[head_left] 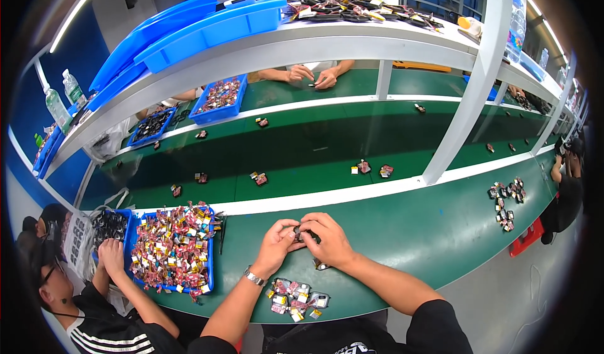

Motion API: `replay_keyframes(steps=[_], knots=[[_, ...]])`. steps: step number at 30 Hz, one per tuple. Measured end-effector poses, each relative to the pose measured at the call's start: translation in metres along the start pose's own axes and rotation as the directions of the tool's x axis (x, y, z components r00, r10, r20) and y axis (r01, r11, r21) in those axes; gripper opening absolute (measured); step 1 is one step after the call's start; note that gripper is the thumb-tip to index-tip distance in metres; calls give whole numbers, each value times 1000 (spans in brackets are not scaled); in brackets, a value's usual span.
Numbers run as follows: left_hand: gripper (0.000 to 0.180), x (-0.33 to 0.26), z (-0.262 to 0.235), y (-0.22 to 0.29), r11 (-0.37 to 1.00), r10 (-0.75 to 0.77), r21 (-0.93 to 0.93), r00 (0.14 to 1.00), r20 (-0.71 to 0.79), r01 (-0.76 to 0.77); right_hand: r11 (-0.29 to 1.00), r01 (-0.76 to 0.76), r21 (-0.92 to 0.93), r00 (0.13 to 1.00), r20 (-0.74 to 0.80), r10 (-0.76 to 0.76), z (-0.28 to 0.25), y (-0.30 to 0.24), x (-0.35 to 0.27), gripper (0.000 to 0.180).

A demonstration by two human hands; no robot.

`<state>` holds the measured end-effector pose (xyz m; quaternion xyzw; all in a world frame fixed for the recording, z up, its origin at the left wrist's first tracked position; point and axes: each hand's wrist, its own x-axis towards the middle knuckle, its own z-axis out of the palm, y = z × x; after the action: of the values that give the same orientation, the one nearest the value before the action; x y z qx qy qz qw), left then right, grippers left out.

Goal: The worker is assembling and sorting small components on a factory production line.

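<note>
Left hand: my left hand [275, 246], a watch on its wrist, has the fingers curled in and pinched on a small dark part [304, 234], which it meets from the left.
Right hand: my right hand [328, 241] is closed over the same small dark part from the right, its fingertips touching those of the left hand.
Small dark part: held between both hands just above the green worktop [402, 228], near its front edge (too small and too covered to tell its shape).
Loose piece: one small piece [321, 265] lies on the worktop just below my right hand.
Pile of small packets: a cluster of small packets [296, 297] lies near the front edge, between my forearms.
Blue tray: a blue tray [211, 267] heaped with red and yellow small parts stands to my left on the worktop.
Neighbour: a person's hand [112, 253] rests at the left edge of that tray.
Far side: another person's hands [313, 76] work across the worktop, under the white shelf [327, 39].
</note>
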<state>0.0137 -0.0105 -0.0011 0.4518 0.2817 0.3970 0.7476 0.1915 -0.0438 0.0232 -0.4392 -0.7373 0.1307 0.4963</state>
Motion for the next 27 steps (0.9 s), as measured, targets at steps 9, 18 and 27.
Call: replay_keyframes(steps=[9,18,27], knots=[[26,0,7,1,997,20,75,1000,6,-20,994,-99,54,993,-65,103,7,4,-4,13],[21,0,6,-7,977,38,210,996,-79,-20,999,-51,-10,997,-50,51,6,0,-7,15],[19,-1,10,-5,986,54,162,993,-102,-36,961,104,-257,994,42,-96,4,-5,-6,17]])
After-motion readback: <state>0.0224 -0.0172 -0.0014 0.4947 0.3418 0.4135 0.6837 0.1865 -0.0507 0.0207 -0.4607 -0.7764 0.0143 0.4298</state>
